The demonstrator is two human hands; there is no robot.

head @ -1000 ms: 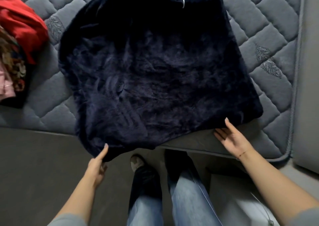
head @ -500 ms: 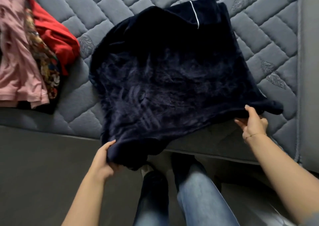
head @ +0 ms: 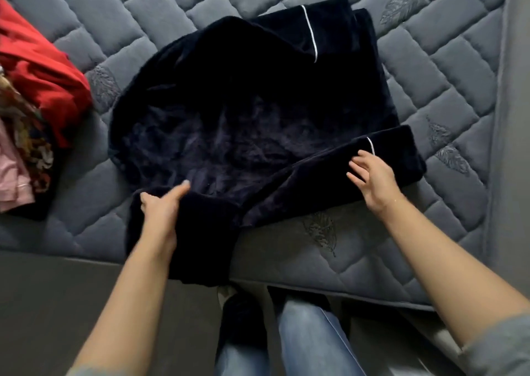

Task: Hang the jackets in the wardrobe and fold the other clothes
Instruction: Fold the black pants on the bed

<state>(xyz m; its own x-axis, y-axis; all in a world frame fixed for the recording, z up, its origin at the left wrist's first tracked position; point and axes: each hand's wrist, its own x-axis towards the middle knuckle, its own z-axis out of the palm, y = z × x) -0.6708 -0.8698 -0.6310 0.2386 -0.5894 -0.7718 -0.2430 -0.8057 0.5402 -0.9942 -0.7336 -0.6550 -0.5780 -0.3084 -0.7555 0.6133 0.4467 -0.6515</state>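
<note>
The dark navy plush garment with white piping (head: 229, 123) lies at the centre of the grey quilted mattress (head: 430, 60). My left hand (head: 160, 206) grips its hem at 7 o'clock, folded upward. My right hand (head: 375, 177) rests released on the hem at 4 o'clock. Recommendation: align both corners, carry the fold evenly toward 12 o'clock, then smooth flat.

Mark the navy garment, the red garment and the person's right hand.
navy garment (head: 229, 134): head view, on its plush middle.
red garment (head: 43, 80): head view, on its bunched fabric at left.
right hand (head: 375, 179): head view, on the back of the hand.
</note>
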